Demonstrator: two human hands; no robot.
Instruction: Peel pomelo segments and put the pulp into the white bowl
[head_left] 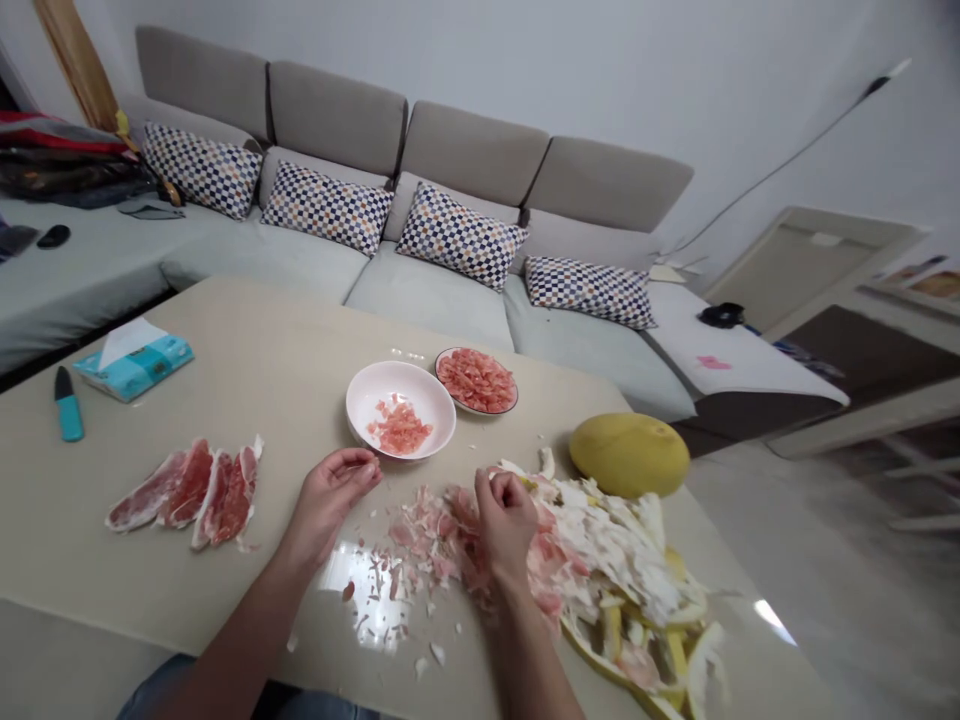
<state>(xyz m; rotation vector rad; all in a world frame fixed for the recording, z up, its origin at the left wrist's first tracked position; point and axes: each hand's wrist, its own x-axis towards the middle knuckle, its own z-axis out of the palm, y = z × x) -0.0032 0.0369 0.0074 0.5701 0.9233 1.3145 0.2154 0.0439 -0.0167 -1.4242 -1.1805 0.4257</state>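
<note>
In the head view, pinkish-red pomelo pulp (401, 428), broken into small flakes, lies in a white bowl (364, 395); more fills a dark-rimmed plate (487, 411) behind it. Four pomelo segments (191, 485), red with pale membrane, lie left of the hands. The left hand (334, 500) is just below the bowl, its fingers bent toward the thumb; I cannot tell whether they pinch anything. The right hand (506, 520), fingers curled in, is over pink membrane scraps (420, 530), its grip hidden. Peelings (622, 540) and a whole yellow pomelo (628, 455) lie to its right. Print on the blue tissue pack (142, 368) is too small to read.
</note>
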